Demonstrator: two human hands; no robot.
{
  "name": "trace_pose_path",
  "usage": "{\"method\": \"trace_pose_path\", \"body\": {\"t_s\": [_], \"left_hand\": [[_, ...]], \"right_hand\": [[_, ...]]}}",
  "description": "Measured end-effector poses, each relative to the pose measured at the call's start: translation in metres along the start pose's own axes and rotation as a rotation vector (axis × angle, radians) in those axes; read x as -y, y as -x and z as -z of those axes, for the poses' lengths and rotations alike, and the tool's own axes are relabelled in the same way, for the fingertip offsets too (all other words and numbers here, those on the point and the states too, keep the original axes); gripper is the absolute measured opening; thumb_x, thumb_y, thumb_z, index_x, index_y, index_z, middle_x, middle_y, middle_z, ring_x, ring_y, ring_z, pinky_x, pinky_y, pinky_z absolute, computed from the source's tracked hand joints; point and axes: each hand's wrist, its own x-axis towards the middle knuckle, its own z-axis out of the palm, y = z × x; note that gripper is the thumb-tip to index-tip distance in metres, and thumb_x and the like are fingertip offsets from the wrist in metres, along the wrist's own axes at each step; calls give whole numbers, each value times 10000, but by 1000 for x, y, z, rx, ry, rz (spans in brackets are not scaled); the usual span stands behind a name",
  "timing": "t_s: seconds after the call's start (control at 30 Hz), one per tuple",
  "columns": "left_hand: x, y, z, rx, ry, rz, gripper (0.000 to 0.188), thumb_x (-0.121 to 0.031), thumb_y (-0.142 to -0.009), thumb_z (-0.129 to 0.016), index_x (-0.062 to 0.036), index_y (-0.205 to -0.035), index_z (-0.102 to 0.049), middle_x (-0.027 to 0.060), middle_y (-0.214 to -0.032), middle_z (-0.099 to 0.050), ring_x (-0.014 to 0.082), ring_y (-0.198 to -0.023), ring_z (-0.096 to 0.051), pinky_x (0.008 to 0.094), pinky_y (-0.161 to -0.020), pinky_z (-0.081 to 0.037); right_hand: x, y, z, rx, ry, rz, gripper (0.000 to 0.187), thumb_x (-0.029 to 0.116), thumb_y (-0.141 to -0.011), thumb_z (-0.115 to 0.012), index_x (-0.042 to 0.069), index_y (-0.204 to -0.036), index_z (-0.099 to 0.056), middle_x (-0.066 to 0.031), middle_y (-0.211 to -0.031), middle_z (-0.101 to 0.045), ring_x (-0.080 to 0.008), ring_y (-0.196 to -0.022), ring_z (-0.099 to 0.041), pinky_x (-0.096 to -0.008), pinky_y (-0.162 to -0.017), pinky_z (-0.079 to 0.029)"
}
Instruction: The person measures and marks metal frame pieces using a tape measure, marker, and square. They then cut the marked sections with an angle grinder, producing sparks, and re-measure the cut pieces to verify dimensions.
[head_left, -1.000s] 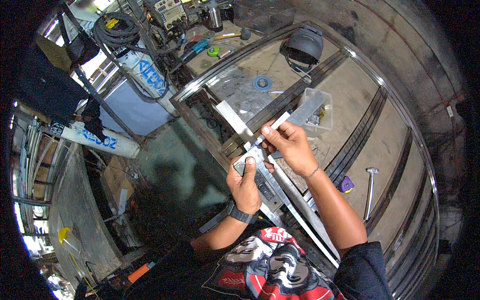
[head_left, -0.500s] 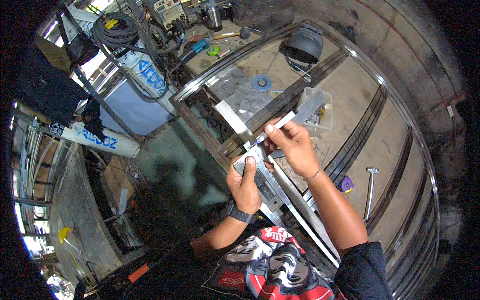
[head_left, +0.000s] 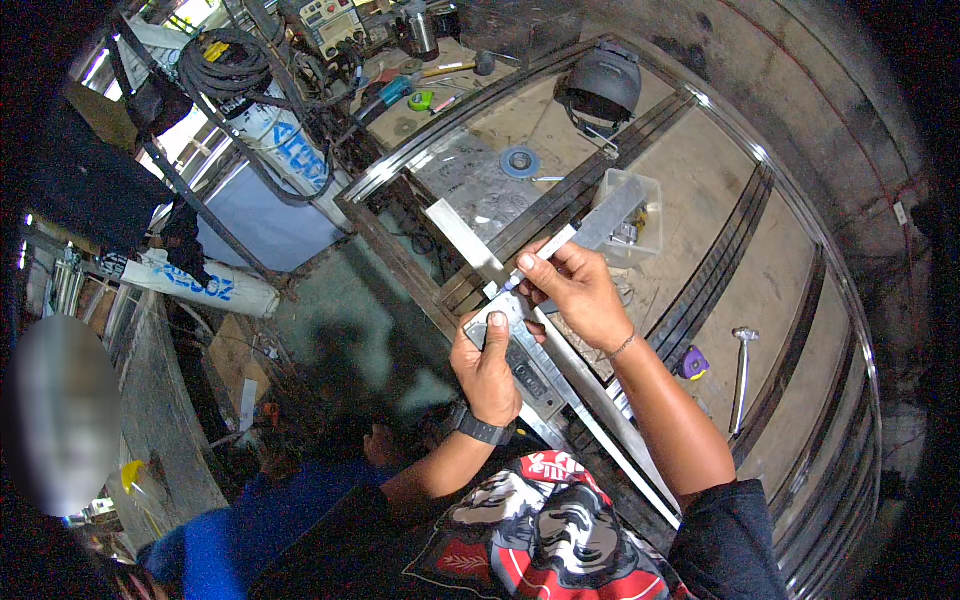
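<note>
The large metal frame (head_left: 722, 258) is being noted to the right of and beyond the hands, dark slats crossing it. A pale metal bar (head_left: 461, 234) is being worked over; its long axis is running from upper left to lower right, the middle being hidden by the hands. A grey slotted metal plate (head_left: 530, 372) is being clamped beside the bar by the left hand (head_left: 487, 372), thumb on top, fingers mostly hidden. A flat grey strip (head_left: 607, 214) is being seen beyond the right hand (head_left: 582, 300); whether it is joined to the plate cannot be told. A slim white pen (head_left: 553, 249) is being pinched between that hand's thumb and fingers. Its axis is being slanted across the bar's, tip toward lower left, just beyond the left thumb; contact with metal cannot be confirmed.
</note>
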Motion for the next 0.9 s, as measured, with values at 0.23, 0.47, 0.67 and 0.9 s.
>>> {"method": "trace_pose_path", "body": {"t_s": [0.23,0.47,0.67,0.9], "left_hand": [[-2,0,0,-5,-42,41,225,-245,-1056,-603,-30,-1112,-566,147,-858,-726,215,-733,-716,359,-699,-604],[9,-12,17,-24,-41,124,305,-314,-1051,-597,-31,-1159,-562,183,-892,-729,277,-778,-736,406,-747,-620],[21,-16,18,-25,-59,171,373,-294,-1056,-585,-5,-1287,-531,202,-1122,-690,328,-982,-728,468,-864,-609],[52,-28,36,76,-304,-16,353,-238,-1081,-545,39,-1299,-564,148,-1226,-655,206,-1071,-633,352,-968,-493]], "right_hand": [[4,5,24,-256,110,217,230,229,-1030,-660,15,-1113,-686,-18,-881,-671,-87,-766,-596,-272,-671,-502],[-65,106,30,-606,561,305,218,98,-1021,-614,10,-1221,-632,-149,-1093,-697,-251,-1029,-684,-361,-918,-517],[-149,225,16,-711,628,-24,197,86,-1025,-582,15,-1205,-619,-203,-1067,-666,-361,-993,-672,-407,-884,-518],[-182,224,20,-759,809,181,303,-41,-902,-624,77,-1180,-615,-193,-976,-598,-411,-877,-630,-463,-739,-511]]}}
